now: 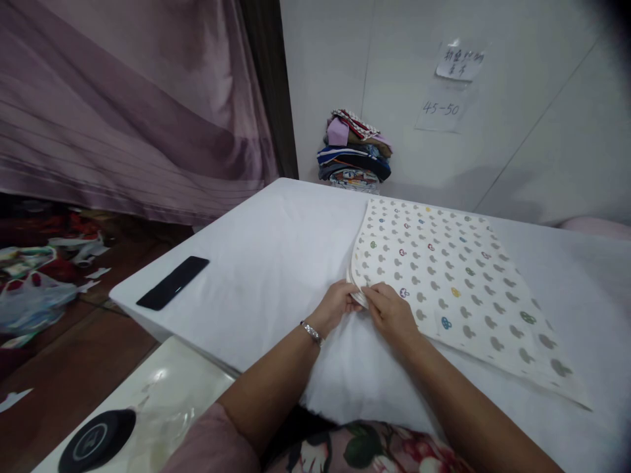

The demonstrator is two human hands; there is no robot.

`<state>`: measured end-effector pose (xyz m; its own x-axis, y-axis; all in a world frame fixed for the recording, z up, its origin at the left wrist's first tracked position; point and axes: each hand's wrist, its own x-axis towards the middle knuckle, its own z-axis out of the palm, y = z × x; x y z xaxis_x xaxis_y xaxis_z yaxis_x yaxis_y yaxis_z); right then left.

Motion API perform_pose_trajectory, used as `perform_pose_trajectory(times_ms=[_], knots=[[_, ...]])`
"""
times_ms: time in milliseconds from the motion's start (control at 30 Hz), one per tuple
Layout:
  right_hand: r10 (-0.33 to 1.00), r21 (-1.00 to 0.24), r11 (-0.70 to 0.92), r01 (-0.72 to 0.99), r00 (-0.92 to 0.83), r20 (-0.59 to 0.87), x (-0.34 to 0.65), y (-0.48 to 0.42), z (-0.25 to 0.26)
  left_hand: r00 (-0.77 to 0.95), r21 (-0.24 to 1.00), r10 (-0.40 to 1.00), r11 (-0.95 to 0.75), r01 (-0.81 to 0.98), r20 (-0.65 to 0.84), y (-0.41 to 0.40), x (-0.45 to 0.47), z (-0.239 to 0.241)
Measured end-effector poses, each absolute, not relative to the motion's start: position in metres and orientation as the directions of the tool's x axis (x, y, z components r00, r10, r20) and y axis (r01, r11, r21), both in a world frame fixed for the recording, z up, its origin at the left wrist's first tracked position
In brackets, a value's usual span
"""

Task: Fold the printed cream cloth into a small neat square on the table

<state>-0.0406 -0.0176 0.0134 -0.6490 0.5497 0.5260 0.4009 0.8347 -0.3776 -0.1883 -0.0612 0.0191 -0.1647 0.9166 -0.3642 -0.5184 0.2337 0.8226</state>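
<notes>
Head view, looking down across a white-covered table (276, 249) that fills most of the frame; a mauve curtain (123, 112) hangs along the wall to the left; a cream patterned cloth (453, 282), printed with small grey and coloured mushroom shapes, lies flat on the right half of the table, its long edge running away from the person; a stack of folded clothes (355, 148) sits against the far wall, well apart from the cloth; a black phone (172, 282) lies near the table's left edge; the left hand (338, 303) and right hand (392, 312) meet at the cloth's near-left corner, fingers of both closed in a pinch on its layered edge, the rest of the cloth spreading away to the right of them; a silver bracelet (311, 333) circles the left wrist.
</notes>
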Motion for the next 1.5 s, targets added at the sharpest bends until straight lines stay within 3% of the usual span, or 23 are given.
perform_pose_trajectory(times_ms=[233, 667, 933, 1367, 1500], knots=[[0.590, -0.434, 0.800, 0.415, -0.672, 0.447, -0.044, -0.021, 0.015, -0.170, 0.823, 0.916, 0.230, -0.519, -0.363, -0.061, -0.188, 0.019], [0.745, -0.731, 0.607, 0.312, -0.544, 0.387, -0.041, -0.007, 0.009, -0.124, 0.844, 0.940, 0.220, -0.490, -0.317, -0.062, -0.188, 0.022], [0.639, -0.588, 0.738, 0.331, -0.622, 0.452, -0.043, -0.012, 0.008, -0.184, 0.880, 0.934, 0.204, -0.430, -0.306, -0.062, -0.185, 0.023], [0.610, -0.522, 0.774, 0.358, -0.640, 0.467, -0.044, -0.016, 0.007, -0.315, 0.958, 0.918, 0.173, -0.231, -0.242, -0.062, -0.182, 0.020], [0.612, -0.484, 0.781, 0.394, -0.639, 0.467, -0.044, -0.019, 0.009, -0.284, 0.949, 0.926, 0.174, -0.262, -0.248, -0.064, -0.183, 0.021]])
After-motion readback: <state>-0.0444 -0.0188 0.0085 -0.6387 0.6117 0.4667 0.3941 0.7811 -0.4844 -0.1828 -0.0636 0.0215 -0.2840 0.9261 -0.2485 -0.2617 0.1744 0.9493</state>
